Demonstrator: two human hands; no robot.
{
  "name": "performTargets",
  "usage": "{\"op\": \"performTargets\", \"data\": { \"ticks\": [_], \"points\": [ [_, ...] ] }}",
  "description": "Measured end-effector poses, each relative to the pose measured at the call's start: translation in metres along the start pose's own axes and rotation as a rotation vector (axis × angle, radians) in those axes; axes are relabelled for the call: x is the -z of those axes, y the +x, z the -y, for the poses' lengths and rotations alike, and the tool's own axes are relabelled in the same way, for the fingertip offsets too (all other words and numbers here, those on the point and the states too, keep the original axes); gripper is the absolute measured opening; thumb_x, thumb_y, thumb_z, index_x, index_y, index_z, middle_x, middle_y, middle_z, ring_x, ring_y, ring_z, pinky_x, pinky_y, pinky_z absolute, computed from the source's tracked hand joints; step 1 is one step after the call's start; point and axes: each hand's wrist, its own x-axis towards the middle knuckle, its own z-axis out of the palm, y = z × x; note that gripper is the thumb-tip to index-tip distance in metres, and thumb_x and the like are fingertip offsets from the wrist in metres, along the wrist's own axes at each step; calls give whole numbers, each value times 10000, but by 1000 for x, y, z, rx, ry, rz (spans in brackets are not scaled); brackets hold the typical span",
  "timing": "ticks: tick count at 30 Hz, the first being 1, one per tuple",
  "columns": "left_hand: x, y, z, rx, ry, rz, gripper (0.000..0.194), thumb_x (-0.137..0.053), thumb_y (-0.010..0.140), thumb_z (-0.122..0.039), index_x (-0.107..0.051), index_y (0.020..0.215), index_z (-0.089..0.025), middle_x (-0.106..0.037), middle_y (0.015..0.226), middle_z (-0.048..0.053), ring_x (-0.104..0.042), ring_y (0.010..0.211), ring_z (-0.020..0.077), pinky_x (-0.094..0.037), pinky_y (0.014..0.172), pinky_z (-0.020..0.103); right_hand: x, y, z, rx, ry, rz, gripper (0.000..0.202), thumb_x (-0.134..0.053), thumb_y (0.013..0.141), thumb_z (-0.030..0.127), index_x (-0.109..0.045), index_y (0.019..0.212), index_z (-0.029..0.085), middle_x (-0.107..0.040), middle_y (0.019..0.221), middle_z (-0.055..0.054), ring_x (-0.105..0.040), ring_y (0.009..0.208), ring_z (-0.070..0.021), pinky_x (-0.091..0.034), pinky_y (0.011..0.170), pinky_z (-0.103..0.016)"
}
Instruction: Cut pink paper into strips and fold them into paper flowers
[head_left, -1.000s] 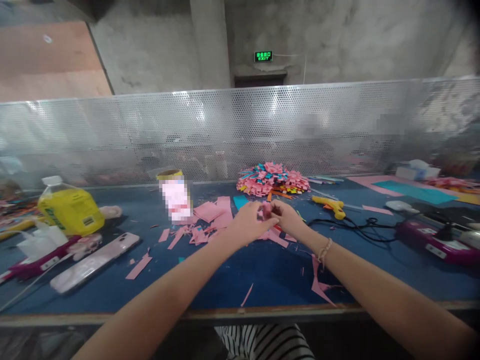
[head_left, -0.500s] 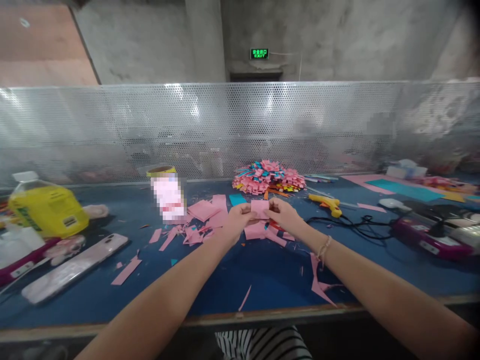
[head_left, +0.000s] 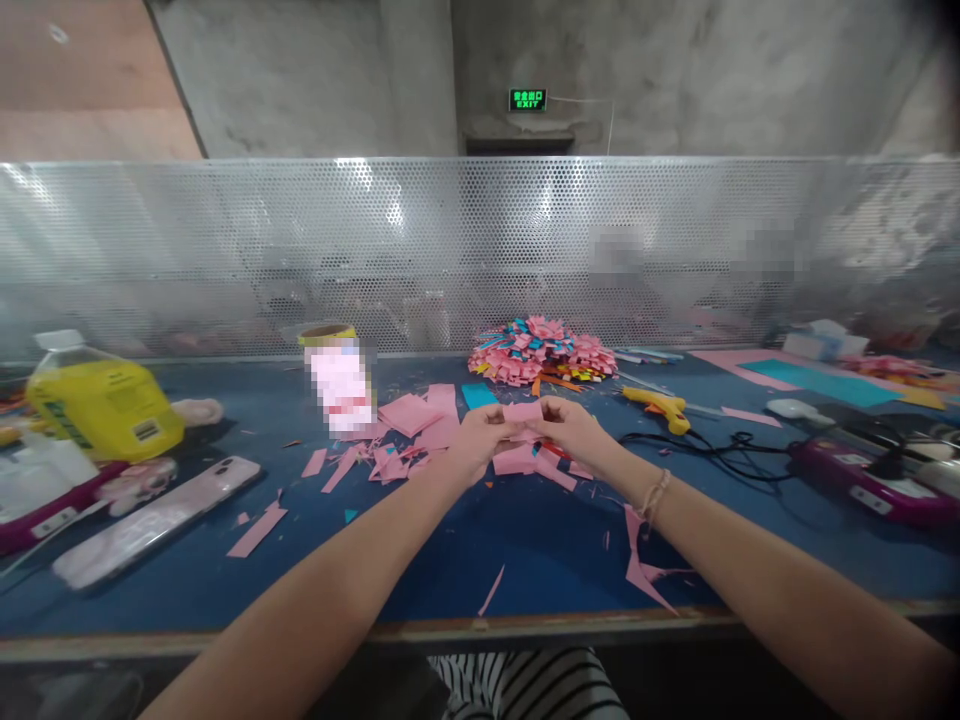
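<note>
Between my two hands is a small piece of pink paper (head_left: 523, 412), raised over the middle of the table. My left hand (head_left: 484, 437) pinches its left side, and my right hand (head_left: 568, 425) pinches its right side. The fingertips partly cover the paper, which looks bent or folded. Under and just beyond my hands lie more pink paper pieces (head_left: 514, 461). To the left of them spreads a loose pile of pink sheets and scraps (head_left: 411, 415), with a blue piece (head_left: 478, 396) beside it. Behind my hands sits a heap of pink, blue and yellow paper strips (head_left: 536, 350).
On the left are a phone (head_left: 157, 522), a jug of yellow liquid (head_left: 105, 400) and a blurred container with a yellow rim (head_left: 328, 333). A yellow glue gun (head_left: 658, 408) and a purple power strip (head_left: 870, 480) with cables lie right. A perforated metal screen (head_left: 480, 230) stands behind.
The pink paper has gone from lying flat towards me to a narrower, bent shape between my fingers. My hands stay nearly in place; the view has shifted slightly.
</note>
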Motion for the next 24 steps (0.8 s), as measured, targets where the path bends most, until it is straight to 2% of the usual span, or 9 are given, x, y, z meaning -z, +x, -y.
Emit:
{"op": "performTargets", "data": {
  "ticks": [8,15,18,24],
  "points": [
    [0,-1,-1,4,4,-37,105,-612,535,-71,-530,580,-120,-514,512,-30,-504,510,63,-489,651,268,-3,-2,2,-81,265,-17,134,-609,544,163,-488,601,170,-452,521,74,-417,478,-52,-359,499,-204],
    [-3,0,-4,60,-85,-73,119,-518,548,-11,-517,582,-125,-511,475,-30,-528,475,82,-510,644,308,-3,-4,14,-159,374,-35,120,-587,511,123,-496,574,170,-420,458,81,-400,443,-51,-381,502,-215],
    [-3,0,-6,73,-92,-75,143,-459,566,-9,-543,611,-116,-551,496,1,-565,489,106,-510,630,296,-2,-3,12,-151,385,-45,112,-557,507,100,-526,590,169,-454,466,71,-431,454,-59,-398,517,-226],
    [2,1,-8,94,-54,-3,286,-428,568,-13,-613,769,-98,-640,624,72,-612,565,140,-501,627,265,2,-1,7,-96,371,-32,99,-525,539,123,-566,615,171,-529,523,41,-501,491,-86,-427,548,-253]
  ]
}}
